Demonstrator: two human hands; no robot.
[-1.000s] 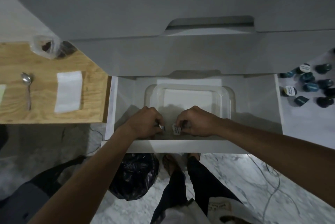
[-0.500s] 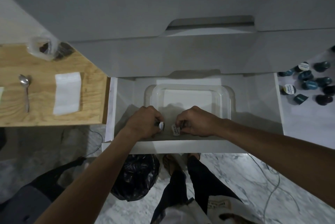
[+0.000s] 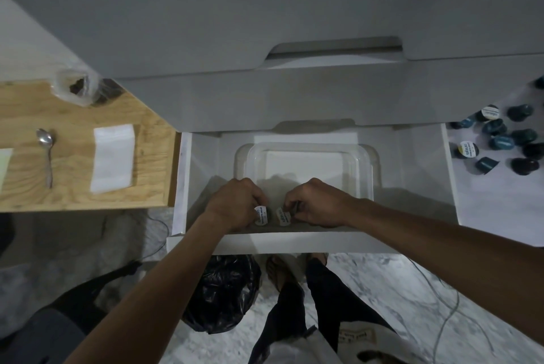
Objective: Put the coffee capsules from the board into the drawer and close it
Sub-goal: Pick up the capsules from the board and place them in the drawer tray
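Marble-look floor filling the bottom of the frame, white cabinet fronts filling the top. Near to far: legs and a black bag are showing at bottom center, cables trailing lower right.

White drawer is standing pulled out at frame center. Both hands are working just inside its front edge. Left hand is curling its fingers round a capsule, white label facing up. Right hand is pinching a second capsule with curled fingertips, label also up. The two capsules are sitting just beside each other, low against the drawer's front wall; can't tell whether they're touching the drawer floor.

Behind the hands, a clear tub is sitting in the drawer's middle.

Right of the drawer, on a white board, the remaining capsules are lying in a loose cluster at the right edge of the frame, dark blue-green, two showing white labels.

Left of the drawer, a wood board is carrying a spoon and a white packet, with a clear bag at its far corner.
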